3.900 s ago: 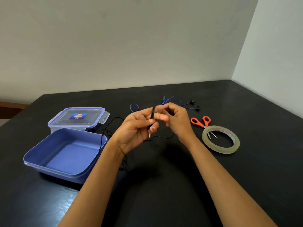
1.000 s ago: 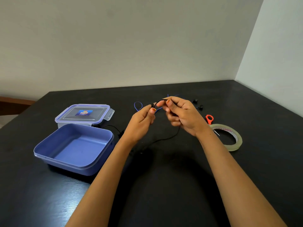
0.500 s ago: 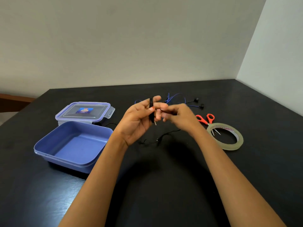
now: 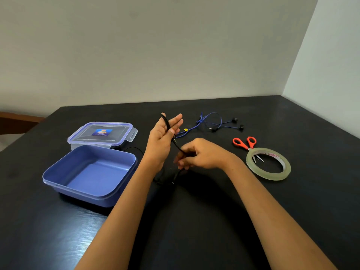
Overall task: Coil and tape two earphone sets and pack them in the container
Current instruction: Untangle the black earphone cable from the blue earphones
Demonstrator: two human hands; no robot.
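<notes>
My left hand [image 4: 161, 139] is raised with its fingers straight, and a black earphone cable [image 4: 178, 148] loops over them. The thumb pins the cable against the fingers, with the plug dangling just below. Lower and to the right, my right hand [image 4: 202, 154] pinches the same cable, whose remaining length trails onto the dark table beneath both hands. A second, blue earphone set [image 4: 212, 121] lies loose and uncoiled behind my hands. The open blue container [image 4: 78, 193] stands to the left with nothing in it.
The container's clear lid [image 4: 101, 132] lies behind it. Orange-handled scissors [image 4: 244, 142] lie at the right, their blades inside a roll of clear tape [image 4: 268, 175]. A wall corner closes the table's far right side.
My left hand has straightened its fingers and risen slightly. My right hand has dropped down and right, drawing the black cable away from the left hand's fingers.
</notes>
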